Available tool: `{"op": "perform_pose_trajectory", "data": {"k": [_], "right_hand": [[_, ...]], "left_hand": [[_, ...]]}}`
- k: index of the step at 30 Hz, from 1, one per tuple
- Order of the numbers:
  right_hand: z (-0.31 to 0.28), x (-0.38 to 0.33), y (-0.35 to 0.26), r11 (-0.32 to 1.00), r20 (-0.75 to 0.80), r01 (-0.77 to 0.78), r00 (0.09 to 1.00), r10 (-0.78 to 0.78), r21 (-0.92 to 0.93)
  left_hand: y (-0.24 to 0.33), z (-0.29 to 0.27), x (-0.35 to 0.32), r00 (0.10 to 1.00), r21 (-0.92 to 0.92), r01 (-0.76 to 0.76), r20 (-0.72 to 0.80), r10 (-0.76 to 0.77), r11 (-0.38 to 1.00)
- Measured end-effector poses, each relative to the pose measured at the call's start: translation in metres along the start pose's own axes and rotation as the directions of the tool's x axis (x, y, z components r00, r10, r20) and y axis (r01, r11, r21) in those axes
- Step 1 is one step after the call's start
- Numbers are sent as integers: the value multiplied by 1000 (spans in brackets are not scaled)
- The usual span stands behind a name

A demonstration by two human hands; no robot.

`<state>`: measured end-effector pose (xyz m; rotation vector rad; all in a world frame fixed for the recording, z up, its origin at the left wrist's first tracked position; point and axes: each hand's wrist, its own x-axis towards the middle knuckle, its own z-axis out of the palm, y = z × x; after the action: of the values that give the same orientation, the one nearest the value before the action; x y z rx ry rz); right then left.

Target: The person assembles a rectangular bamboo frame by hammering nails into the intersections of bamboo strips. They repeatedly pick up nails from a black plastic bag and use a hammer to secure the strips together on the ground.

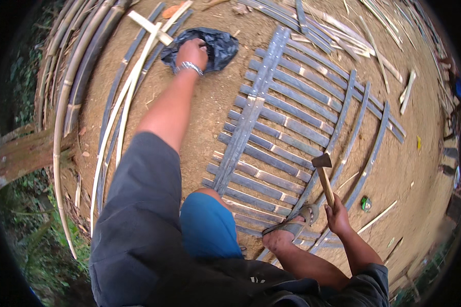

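My left hand [192, 52] reaches far out and rests on a crumpled black plastic bag [217, 46] on the dirt, fingers pressed into it; a metal bracelet circles the wrist. My right hand [338, 215] grips the wooden handle of a hammer [322, 171], its dark head pointing up above a panel of dark bamboo slats [281, 123] laid across long strips. My sandalled foot [292, 227] stands on the panel's near edge.
Long bamboo poles and split strips [82, 82] curve along the left. More loose slats [343, 30] lie at the far side. A small green object [366, 203] lies on the dirt at right. Grass and a wooden post [20, 153] border the left.
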<state>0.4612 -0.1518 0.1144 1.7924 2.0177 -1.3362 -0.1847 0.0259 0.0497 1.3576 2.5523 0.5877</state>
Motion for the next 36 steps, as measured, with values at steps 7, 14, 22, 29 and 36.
{"op": "perform_pose_trajectory", "data": {"k": [7, 14, 22, 29, 36], "right_hand": [[6, -23, -47, 987, 157, -141, 979, 128, 77], [4, -27, -42, 982, 172, -131, 979, 107, 134], [10, -16, -40, 964, 136, -160, 982, 134, 211], [21, -16, -31, 933, 195, -211, 968, 158, 292], [42, 9, -30, 930, 280, -189, 955, 100, 315]], "left_hand": [[7, 37, 18, 979, 308, 55, 171, -112, 950], [-19, 57, 29, 990, 328, -84, 133, 42, 941], [-21, 45, 21, 990, 192, -68, -111, 91, 979], [15, 15, 1, 895, -567, -92, -408, -182, 818], [5, 24, -155, 926, -848, 369, 297, -234, 381]]}}
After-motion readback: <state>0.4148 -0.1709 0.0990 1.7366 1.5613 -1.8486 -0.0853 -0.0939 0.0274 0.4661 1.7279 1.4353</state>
